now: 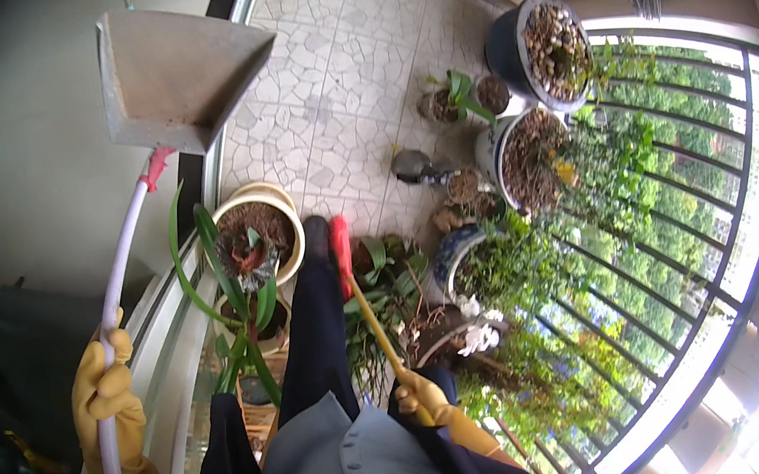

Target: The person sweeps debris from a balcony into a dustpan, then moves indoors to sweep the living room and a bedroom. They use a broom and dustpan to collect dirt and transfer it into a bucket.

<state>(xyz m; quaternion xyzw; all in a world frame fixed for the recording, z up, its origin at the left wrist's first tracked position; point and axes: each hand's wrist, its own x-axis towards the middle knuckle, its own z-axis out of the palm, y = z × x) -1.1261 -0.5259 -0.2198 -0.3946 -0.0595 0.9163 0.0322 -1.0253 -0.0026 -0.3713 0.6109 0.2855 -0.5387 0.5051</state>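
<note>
Wearing a yellow rubber glove, my left hand (pixel 107 395) grips the pale purple handle (pixel 120 275) of a long-handled dustpan (pixel 167 69). A red joint connects this handle to the wide grey pan, which is held up with some brown dirt inside. Also gloved, my right hand (pixel 423 395) is closed around the yellow stick of a long-handled tool (pixel 376 325). Its narrow red head (pixel 343 255) is down beside my dark shoe (pixel 316 237); what kind of tool it is, I cannot tell.
A cream pot (pixel 299 232) stands left of my foot, near the sliding-door track (pixel 214 163). Potted plants, including a blue-and-white pot (pixel 455 254) and a dark planter (pixel 507 51), line the metal railing (pixel 702 233). Stone-patterned tiles (pixel 344 37) cover the balcony floor.
</note>
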